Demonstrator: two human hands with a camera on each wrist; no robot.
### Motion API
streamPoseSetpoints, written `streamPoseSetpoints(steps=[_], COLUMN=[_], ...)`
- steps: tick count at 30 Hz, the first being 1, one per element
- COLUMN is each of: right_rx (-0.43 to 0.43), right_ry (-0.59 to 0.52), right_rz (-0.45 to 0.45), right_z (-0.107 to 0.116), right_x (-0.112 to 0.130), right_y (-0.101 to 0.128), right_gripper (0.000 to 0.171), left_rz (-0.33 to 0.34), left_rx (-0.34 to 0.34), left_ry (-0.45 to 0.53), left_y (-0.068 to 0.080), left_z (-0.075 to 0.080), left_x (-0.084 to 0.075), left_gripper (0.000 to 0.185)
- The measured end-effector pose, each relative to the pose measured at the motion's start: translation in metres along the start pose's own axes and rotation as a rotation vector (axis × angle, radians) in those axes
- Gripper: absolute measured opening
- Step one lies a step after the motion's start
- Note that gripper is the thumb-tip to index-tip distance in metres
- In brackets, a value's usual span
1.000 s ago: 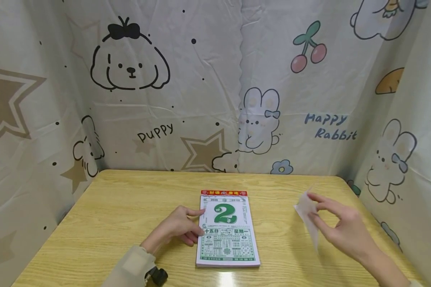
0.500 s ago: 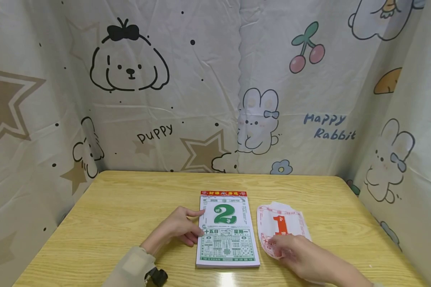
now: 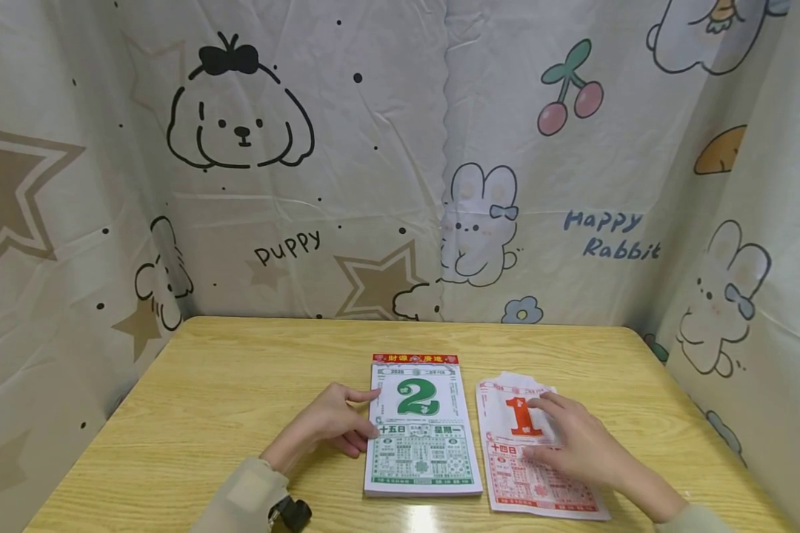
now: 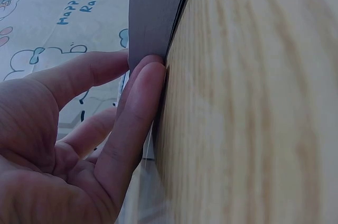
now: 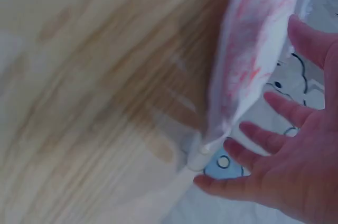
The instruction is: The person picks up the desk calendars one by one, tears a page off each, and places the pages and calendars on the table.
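Note:
A tear-off calendar [image 3: 416, 444] with a red header strip and a big green 2 lies on the table in the head view. Against its left edge rests my left hand [image 3: 336, 420]; in the left wrist view its fingertips [image 4: 149, 78] touch the side of the thick pad. To the calendar's right lies a loose calendar sheet [image 3: 507, 485] printed with a red 1, its top edge ragged. Over the sheet's right half is my right hand [image 3: 576, 444], covering part of the print. The right wrist view shows its fingers [image 5: 290, 109] spread, with nothing gripped.
The wooden table [image 3: 273, 355] spreads out around the calendar and sheet. Behind and at both sides hangs a pale curtain [image 3: 387, 185] with cartoon prints. A small black object [image 3: 295, 512] is by the left sleeve.
The sheet came from the right, held in my right hand, down onto the table beside the calendar. It now lies flatter, and the right hand has let go. The left hand stayed put.

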State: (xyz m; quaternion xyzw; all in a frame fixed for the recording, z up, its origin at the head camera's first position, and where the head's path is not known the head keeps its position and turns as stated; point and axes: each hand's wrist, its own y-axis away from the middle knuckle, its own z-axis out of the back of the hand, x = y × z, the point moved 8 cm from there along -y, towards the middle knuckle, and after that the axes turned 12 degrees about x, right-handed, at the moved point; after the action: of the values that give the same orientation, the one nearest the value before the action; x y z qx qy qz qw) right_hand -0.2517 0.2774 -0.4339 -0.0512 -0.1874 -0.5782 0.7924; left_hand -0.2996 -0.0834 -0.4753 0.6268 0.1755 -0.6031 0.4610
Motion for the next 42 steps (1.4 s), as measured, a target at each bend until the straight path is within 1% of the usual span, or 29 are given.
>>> streamPoseSetpoints(steps=[1,4,9,11,14,17,19,21,25,29,33,37,40,42], right_rx=[0.009,0.056,0.129,0.121,0.088,0.073,0.100,0.144,0.232,0.273,0.280,0.275,0.247,0.196], right_ry=[0.014,0.035,0.041,0.052,0.066,0.088,0.101,0.109,0.078,0.032,0.026,0.028,0.042,0.054], right_rz=[-0.019,-0.068,-0.112,-0.111,-0.080,-0.009,0.043,0.075,0.100,0.107,0.105,0.099,0.104,0.107], right_z=[-0.002,-0.007,-0.015,-0.015,-0.011,-0.008,-0.009,-0.011,-0.017,-0.018,-0.016,-0.014,-0.008,0.001], right_x=[-0.003,-0.011,-0.021,-0.022,-0.018,-0.006,0.003,0.009,0.013,0.014,0.013,0.010,0.009,0.010], right_y=[-0.002,-0.007,-0.009,-0.009,-0.010,-0.013,-0.016,-0.019,-0.023,-0.025,-0.027,-0.027,-0.026,-0.024], right_gripper=[0.083,0.096,0.102,0.103,0.101,0.100,0.100,0.100,0.100,0.100,0.099,0.100,0.100,0.097], left_rz=[0.000,0.003,0.007,0.010,0.012,0.011,0.011,0.012,0.016,0.014,0.007,-0.002,-0.009,-0.030], left_rx=[0.000,-0.001,-0.004,-0.005,-0.005,-0.006,-0.007,-0.009,-0.007,-0.006,-0.005,0.017,0.040,0.037], left_ry=[0.002,0.005,-0.005,-0.007,-0.007,-0.004,-0.003,-0.003,-0.005,-0.013,-0.022,-0.038,-0.060,-0.095], left_y=[0.000,-0.001,-0.001,-0.001,-0.001,-0.001,-0.001,0.000,0.001,0.002,0.003,0.004,0.008,0.012], left_z=[0.000,-0.001,-0.002,-0.002,-0.002,-0.001,-0.001,-0.002,-0.002,0.000,0.001,-0.001,-0.003,-0.001], left_x=[0.000,-0.001,-0.001,-0.001,-0.001,-0.002,-0.002,-0.002,0.000,0.000,0.000,-0.003,-0.007,-0.012], left_gripper=[0.075,0.075,0.075,0.076,0.076,0.075,0.075,0.075,0.075,0.076,0.076,0.078,0.079,0.076])
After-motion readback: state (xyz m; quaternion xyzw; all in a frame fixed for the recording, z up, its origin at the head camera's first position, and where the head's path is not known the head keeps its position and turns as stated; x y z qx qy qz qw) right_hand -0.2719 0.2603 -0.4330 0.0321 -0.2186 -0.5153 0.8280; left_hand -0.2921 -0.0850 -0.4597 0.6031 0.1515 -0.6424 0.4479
